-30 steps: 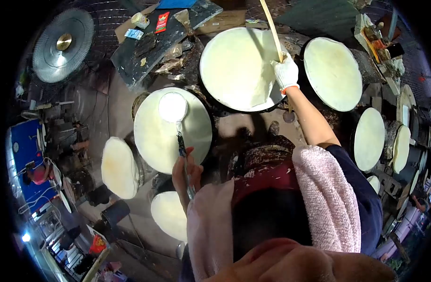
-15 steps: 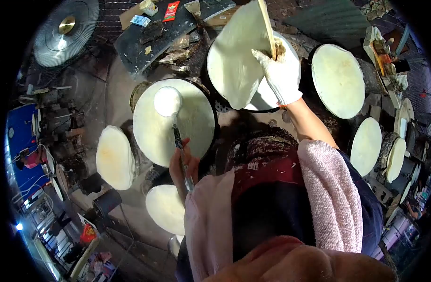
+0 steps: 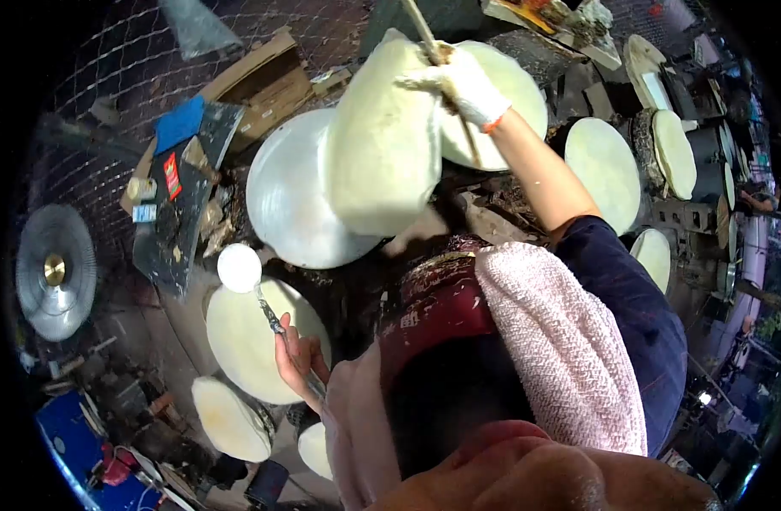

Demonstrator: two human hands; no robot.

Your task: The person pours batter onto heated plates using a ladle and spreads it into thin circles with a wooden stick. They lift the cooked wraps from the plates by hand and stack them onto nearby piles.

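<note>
My right hand [image 3: 463, 83], in a white glove, grips a long bamboo stick [image 3: 426, 40] with a thin pale sheet [image 3: 382, 145] hanging from it, lifted clear above the round steaming pans. My bare left hand [image 3: 298, 358] holds the handle of a ladle [image 3: 239, 267] whose round white bowl hovers just past the far rim of a pan covered in pale batter [image 3: 254, 341]. A bare pale pan [image 3: 288, 200] lies behind the hanging sheet. A pink towel [image 3: 560, 341] lies over my shoulder.
More round pans with pale sheets stand at the right [image 3: 607, 170] and lower left [image 3: 228, 417]. A dark board with packets [image 3: 182, 204] and cardboard [image 3: 267, 85] lie at the back left. A metal fan [image 3: 56, 271] sits at the left. A wire fence runs behind.
My right hand has lifted the sheet fully off its pan on the stick and swung it left. The ladle has come off the batter pan to its far rim. The view has shifted right.
</note>
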